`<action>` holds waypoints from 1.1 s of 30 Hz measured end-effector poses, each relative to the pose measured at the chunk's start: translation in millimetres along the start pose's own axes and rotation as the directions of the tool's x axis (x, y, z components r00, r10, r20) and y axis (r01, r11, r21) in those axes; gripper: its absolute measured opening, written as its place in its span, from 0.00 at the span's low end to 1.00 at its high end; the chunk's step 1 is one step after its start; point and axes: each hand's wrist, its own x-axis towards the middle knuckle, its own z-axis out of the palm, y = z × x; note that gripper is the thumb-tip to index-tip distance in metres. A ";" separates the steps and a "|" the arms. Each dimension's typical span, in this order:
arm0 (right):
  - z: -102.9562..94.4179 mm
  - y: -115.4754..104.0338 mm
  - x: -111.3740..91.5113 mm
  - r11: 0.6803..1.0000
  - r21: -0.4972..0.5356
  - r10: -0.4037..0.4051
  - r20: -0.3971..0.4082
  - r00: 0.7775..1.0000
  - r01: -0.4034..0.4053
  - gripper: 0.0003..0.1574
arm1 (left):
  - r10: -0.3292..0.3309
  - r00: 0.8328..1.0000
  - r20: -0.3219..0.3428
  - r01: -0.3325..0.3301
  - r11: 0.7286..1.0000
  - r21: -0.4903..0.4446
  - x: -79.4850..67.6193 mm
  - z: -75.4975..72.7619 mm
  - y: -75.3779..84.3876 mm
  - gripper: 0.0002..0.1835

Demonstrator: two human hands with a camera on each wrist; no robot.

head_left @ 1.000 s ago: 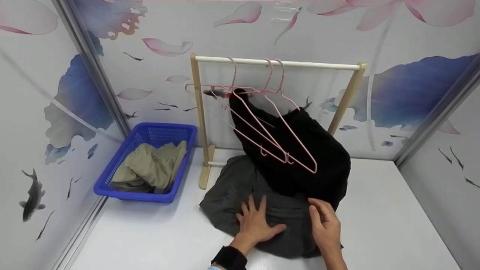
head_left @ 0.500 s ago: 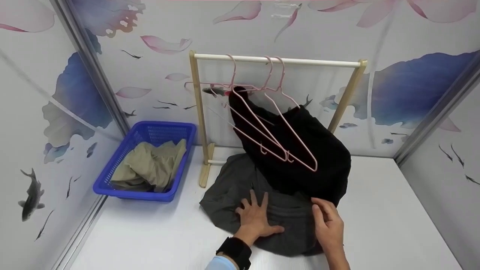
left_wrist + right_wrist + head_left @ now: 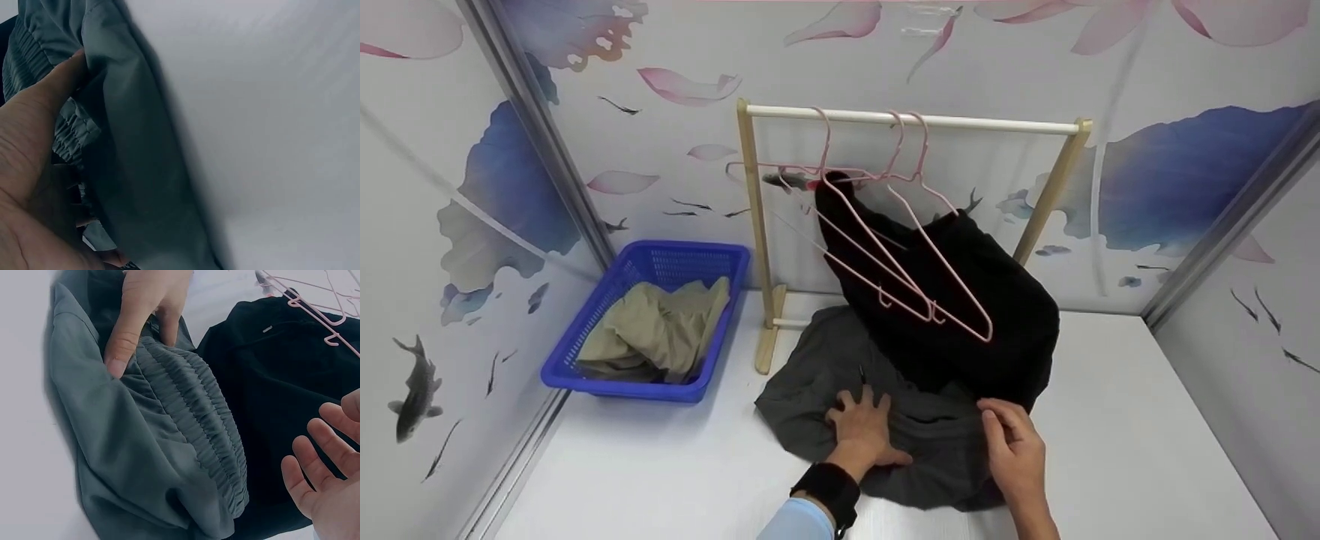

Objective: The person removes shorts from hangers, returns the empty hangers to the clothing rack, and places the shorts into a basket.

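Note:
Grey trousers point(image 3: 945, 476) with a gathered elastic waistband point(image 3: 194, 402) lie spread on the white table. On them rests my left hand point(image 3: 861, 435), fingers apart and slightly bent, with the thumb pressing into a fold of the cloth. The right hand point(image 3: 1018, 454) hovers at the right end of the waistband. In the right wrist view its fingers point(image 3: 323, 461) are loosely bent and hold nothing, in front of a black garment point(image 3: 1005, 300). That black garment hangs behind the grey trousers, and its lower part meets them.
Several pink hangers point(image 3: 896, 150) hang on a rack's white rail point(image 3: 997, 122), some in front of the black garment. A blue basket point(image 3: 641, 392) with a khaki garment point(image 3: 660, 322) stands at the left. Patterned walls enclose the table point(image 3: 1125, 420).
My left hand's fingers have drawn in a little and the thumb has shifted left, wrinkling the grey cloth near the waistband. The right hand has hardly moved.

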 end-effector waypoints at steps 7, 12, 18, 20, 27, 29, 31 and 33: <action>0.1 0.3 -0.3 1.000 0.000 0.005 0.013 1.000 -0.005 0.11 | -0.003 0.999 -0.039 0.001 0.998 -0.058 -2.8 -10.4 -7.5 0.50; 2.0 0.3 -1.3 1.000 0.002 0.011 0.023 1.000 -0.011 0.10 | -0.006 0.998 -0.057 -0.002 0.991 -0.132 -3.0 -11.0 -14.6 0.37; 5.3 0.6 -3.0 1.000 0.012 0.010 0.016 1.000 -0.010 0.11 | -0.013 0.991 -0.133 -0.015 0.979 -0.206 -7.0 -7.3 -24.9 0.19; 6.1 -3.8 -3.2 1.000 0.008 0.010 0.013 1.000 -0.010 0.11 | -0.002 0.984 -0.179 -0.036 0.977 -0.209 -9.6 -5.9 -29.4 0.15; 8.5 3.3 -4.7 0.999 0.015 0.040 0.019 0.999 -0.040 0.10 | 0.095 0.908 -0.408 -0.223 0.934 -0.279 -16.1 -3.0 -55.0 0.18; 9.5 3.3 -4.9 0.999 0.029 0.041 0.017 0.999 -0.041 0.10 | 0.088 0.888 -0.451 -0.264 0.901 -0.344 -16.0 -3.1 -62.3 0.21; 11.0 4.1 -5.4 0.999 0.029 0.040 0.015 0.999 -0.040 0.10 | 0.061 0.876 -0.478 -0.285 0.867 -0.410 -16.5 -3.7 -69.1 0.23; 12.6 4.2 -5.5 0.999 0.026 0.040 0.014 0.999 -0.040 0.10 | 0.034 0.865 -0.501 -0.293 0.843 -0.450 -17.6 -4.8 -75.0 0.24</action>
